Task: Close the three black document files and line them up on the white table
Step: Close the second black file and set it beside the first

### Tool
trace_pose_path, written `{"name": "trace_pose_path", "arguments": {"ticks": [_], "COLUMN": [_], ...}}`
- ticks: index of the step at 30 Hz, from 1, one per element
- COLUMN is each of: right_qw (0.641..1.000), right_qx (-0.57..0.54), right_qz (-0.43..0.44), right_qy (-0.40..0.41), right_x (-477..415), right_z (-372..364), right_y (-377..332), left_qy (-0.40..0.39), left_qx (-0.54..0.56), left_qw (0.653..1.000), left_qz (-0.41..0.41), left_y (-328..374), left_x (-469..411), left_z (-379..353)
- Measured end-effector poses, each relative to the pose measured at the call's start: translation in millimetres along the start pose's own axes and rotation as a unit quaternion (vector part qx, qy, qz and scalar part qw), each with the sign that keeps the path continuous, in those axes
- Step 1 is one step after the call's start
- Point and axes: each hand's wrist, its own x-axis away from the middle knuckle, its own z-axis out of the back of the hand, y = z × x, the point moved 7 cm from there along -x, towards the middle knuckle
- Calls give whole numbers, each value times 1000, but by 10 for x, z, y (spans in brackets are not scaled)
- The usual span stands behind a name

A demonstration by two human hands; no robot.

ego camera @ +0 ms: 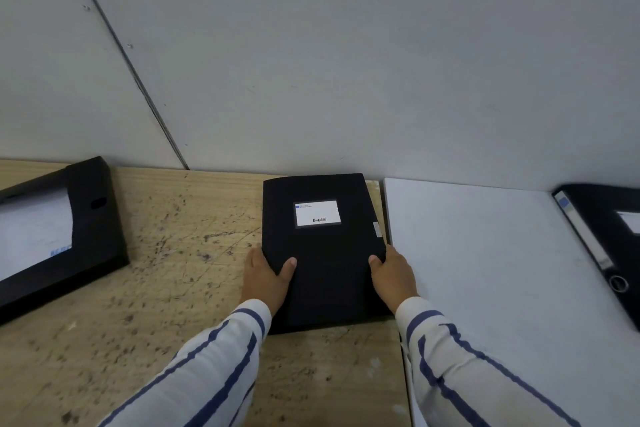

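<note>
A closed black document file (325,253) with a white label lies flat on the wooden surface (180,253), close to the white table (485,270). My left hand (265,279) grips its left edge, thumb on the cover. My right hand (393,274) grips its right edge the same way. A second black file (86,218) lies open at the far left, white paper showing inside. A third black file (602,243) lies closed on the white table at the far right, partly cut off by the frame edge.
A grey wall (346,62) rises straight behind both surfaces. The stained wooden surface meets the white table along a seam just right of the held file. My striped sleeves reach in from the bottom.
</note>
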Motion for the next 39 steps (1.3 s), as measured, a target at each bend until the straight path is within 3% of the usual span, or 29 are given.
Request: {"name": "trace_pose_path", "arguments": {"ticks": [13,22,28,39], "right_qw": [996,994,993,991], "right_qx": [-74,-69,-57,-54], "right_qz": [-20,-32,-56,-66], "right_qy": [48,73,88,102], "right_x": [371,100,-173,-549], "right_z": [291,1161,2080,2770], "right_y": [315,1087,1890,2453], "left_qy": [-55,-106,-126,-136], "left_qx": [30,44,50,22], "left_qw": [996,991,988,989], "left_qz": [-59,-75,-78,-61], "left_y": [281,963,1643,2216], "left_x": [147,526,992,1219], "left_z": [-96,-1014,-2028,-2777]}}
